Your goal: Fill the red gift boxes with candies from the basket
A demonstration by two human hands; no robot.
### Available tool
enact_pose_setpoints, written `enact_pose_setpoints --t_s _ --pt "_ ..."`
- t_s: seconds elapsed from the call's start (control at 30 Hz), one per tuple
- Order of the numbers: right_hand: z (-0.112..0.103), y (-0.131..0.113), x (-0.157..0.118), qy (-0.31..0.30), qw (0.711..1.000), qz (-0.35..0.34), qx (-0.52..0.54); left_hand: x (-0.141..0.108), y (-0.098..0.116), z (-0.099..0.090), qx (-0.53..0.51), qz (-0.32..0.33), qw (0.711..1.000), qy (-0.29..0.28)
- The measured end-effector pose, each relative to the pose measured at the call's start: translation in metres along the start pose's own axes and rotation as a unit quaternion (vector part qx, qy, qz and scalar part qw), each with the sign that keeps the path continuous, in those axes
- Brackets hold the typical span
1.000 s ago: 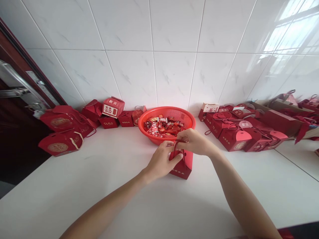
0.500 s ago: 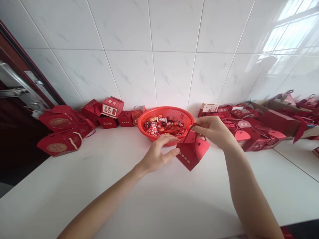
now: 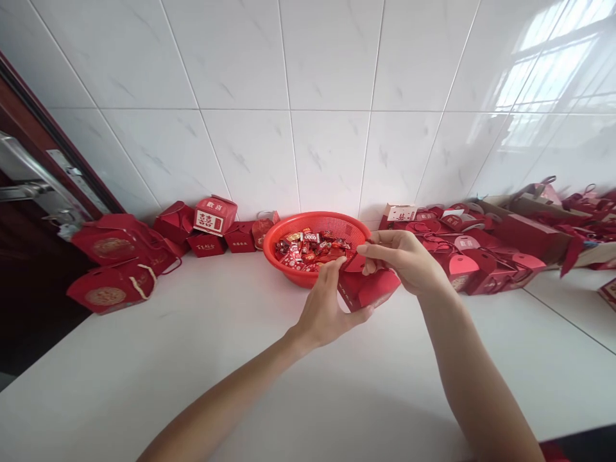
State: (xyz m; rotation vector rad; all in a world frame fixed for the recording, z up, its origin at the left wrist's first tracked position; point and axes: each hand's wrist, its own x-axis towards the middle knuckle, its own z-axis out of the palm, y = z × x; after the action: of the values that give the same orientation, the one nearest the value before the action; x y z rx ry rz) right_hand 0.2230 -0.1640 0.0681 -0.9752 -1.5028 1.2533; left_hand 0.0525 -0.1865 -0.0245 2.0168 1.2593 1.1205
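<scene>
A small red gift box [image 3: 368,290] with gold characters on its side is between my hands, in front of the basket. My left hand [image 3: 330,308] grips the box from the left, thumb low on its front and fingers near its top edge. The fingers of my right hand [image 3: 399,260] are pinched together above the box on its dark red cord, which is mostly covered by the fingers. Behind my left fingers is a red plastic basket [image 3: 283,268] holding many wrapped candies [image 3: 308,250].
Several red boxes [image 3: 208,244] line the wall at the left, beside a door with a metal handle [image 3: 29,190]. More red boxes [image 3: 491,269] are grouped at the right, near open cartons [image 3: 534,234]. All stand on a white tabletop [image 3: 192,359] against a tiled wall.
My left hand has moved right and closed around the box. My right hand has shifted slightly left, its fingers curled closer to the box top. The box is tilted differently and the view has shifted slightly.
</scene>
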Motion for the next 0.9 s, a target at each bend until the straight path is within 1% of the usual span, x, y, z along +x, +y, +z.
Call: enact_pose_setpoints --t_s 0.07,0.17,0.23,0.3,0.37,0.47,0.57,0.63,0.8,0.9 --pt "0.001 -0.002 0.0 -0.029 0.999 0.011 0.03 0.002 -0.001 -0.005 -0.033 -0.013 0.999 -0.024" --pt "0.001 -0.002 0.002 -0.053 0.995 0.022 0.078 0.004 -0.002 -0.013 -0.088 -0.007 0.995 -0.052" --pt "0.002 -0.001 0.003 -0.053 0.995 0.023 0.086 0.005 -0.002 -0.017 -0.104 -0.005 0.992 -0.07" --pt "0.002 0.001 0.003 -0.04 0.997 0.015 0.067 0.004 -0.001 -0.018 -0.101 -0.013 0.991 -0.085" --pt "0.002 0.004 0.002 -0.021 1.0 0.002 0.016 0.003 -0.001 -0.018 -0.093 -0.026 0.99 -0.098" --pt "0.002 0.005 -0.001 0.012 0.994 -0.013 -0.103 0.001 -0.001 -0.017 -0.079 -0.042 0.989 -0.116" --pt "-0.001 0.005 -0.004 0.062 0.974 -0.03 -0.216 0.0 -0.001 -0.017 -0.055 -0.05 0.989 -0.127" --pt "-0.004 0.004 -0.005 0.085 0.96 -0.032 -0.265 0.0 0.001 -0.019 -0.042 -0.056 0.988 -0.138" --pt "-0.016 0.002 -0.005 0.084 0.936 -0.009 -0.341 -0.001 0.004 -0.024 -0.015 -0.085 0.983 -0.161" --pt "-0.022 0.0 -0.006 0.093 0.919 -0.005 -0.383 -0.002 0.004 -0.027 0.009 -0.092 0.984 -0.151"
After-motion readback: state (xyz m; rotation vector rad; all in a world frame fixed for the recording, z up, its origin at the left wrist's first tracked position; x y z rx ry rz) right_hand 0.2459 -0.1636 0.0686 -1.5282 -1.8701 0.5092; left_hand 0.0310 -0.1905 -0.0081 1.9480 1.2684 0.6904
